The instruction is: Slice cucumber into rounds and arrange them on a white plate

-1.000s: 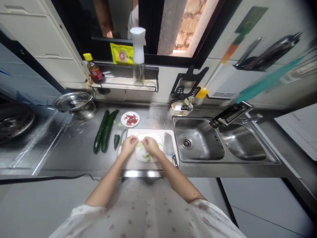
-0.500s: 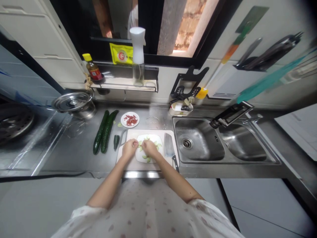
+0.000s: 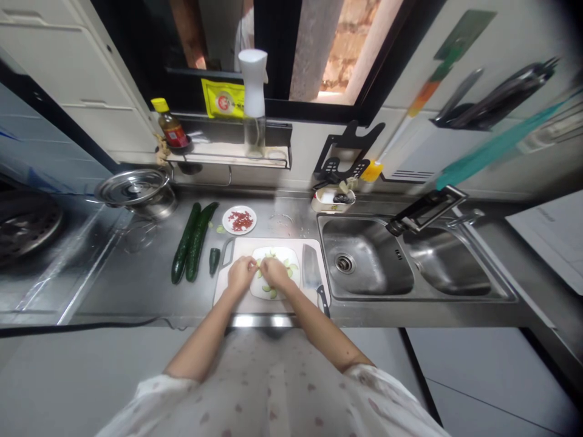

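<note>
No readable text anywhere.

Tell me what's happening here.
A person's bare left hand and right hand are close together, fingers bent inward, over the left of a white square plate; anything between them is too small to tell. Pale green slices lie on that plate, on a whitish rectangular cutting board, with a black-handled metal knife at right. Two long dark green cucumbers lie left of the board.
</note>
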Available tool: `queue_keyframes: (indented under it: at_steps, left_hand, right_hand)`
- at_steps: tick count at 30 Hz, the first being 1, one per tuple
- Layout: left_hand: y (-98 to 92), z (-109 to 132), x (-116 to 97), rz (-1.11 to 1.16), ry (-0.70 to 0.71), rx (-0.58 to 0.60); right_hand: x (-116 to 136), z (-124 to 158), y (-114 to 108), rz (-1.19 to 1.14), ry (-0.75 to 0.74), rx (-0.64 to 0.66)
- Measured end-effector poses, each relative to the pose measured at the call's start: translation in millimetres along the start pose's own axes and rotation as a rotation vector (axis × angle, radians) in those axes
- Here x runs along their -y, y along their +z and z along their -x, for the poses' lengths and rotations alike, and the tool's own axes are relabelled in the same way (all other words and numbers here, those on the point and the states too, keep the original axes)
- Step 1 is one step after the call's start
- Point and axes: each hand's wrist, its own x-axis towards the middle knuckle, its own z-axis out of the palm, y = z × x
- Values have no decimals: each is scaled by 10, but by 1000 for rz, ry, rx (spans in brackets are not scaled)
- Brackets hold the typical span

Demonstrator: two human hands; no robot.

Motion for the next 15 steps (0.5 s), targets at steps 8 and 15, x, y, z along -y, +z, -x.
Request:
queue_keyframes:
  at_steps: [8, 15]
  left_hand:
    - [11, 5, 0, -7, -15, 16]
    - [36, 4, -15, -17, -35, 20]
  right_hand:
    - [3, -3, 27, 2, 5, -2]
    - [29, 2, -3, 7, 18, 4]
